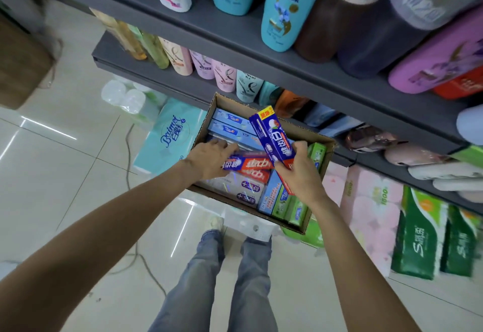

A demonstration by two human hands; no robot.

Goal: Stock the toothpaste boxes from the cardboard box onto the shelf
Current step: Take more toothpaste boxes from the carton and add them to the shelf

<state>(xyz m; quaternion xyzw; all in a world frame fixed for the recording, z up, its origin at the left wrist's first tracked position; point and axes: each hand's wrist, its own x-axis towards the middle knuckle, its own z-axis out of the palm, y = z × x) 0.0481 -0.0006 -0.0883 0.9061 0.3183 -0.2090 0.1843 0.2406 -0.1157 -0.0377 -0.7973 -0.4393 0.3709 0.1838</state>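
The cardboard box (317,133) sits below the shelf (261,52) edge, with toothpaste boxes (230,125) lying inside it. Tissue packs (172,135) lie on the floor (65,154) to its left, paper rolls (418,237) to its right.

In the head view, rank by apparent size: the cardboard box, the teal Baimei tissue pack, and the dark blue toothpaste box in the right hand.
1. cardboard box
2. teal tissue pack, though part of it is hidden
3. dark blue toothpaste box, held by the right hand
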